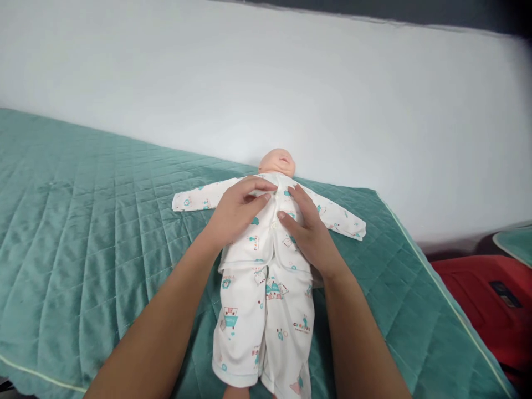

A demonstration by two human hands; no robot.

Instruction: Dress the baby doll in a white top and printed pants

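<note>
A baby doll [276, 162] lies on its back with both sleeves stretched out sideways. It wears a white printed shirt [261, 244] and matching white trousers [243, 327]. My left hand [243, 208] is at the upper chest, thumb and forefinger closed around the edge of the shirt front by the top button. On the other half of the front rests my right hand [305, 224], its thumb and fingers apart. A small button [274, 225] shows on the front strip between my hands. The doll's bare feet peek out below the trouser legs.
Under the doll spreads a green quilted cover [103, 233] with a pale piped edge on the right. A white wall [249, 83] rises directly behind the doll's head. Beyond the cover's right edge is a red object with a dark label [505, 293].
</note>
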